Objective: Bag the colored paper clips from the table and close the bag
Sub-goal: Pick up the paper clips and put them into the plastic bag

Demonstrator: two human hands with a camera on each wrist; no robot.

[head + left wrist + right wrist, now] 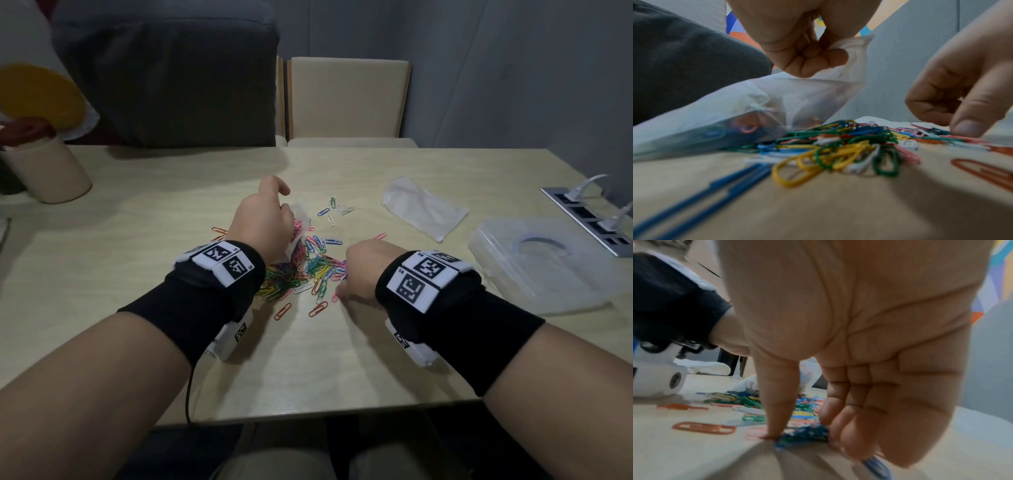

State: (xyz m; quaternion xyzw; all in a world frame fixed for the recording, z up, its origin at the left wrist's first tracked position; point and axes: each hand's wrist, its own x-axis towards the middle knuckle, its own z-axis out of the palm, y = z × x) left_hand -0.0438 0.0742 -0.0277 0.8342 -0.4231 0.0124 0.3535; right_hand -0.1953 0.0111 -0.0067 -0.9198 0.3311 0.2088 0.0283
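The colored paper clips (308, 270) lie heaped mid-tabletop (342, 359), a few already inside the clear bag (740, 110). The left hand (263, 219) pinches the bag's raised mouth, its body slanting onto the pile. The right hand (359, 274) closes thumb and fingers (840, 410) around a clump of clips.

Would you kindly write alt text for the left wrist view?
The left hand pinches the rim of a translucent white plastic bag holding a few clips, beside a pile of colored paper clips on a pale wooden table. The right hand reaches down to the pile.
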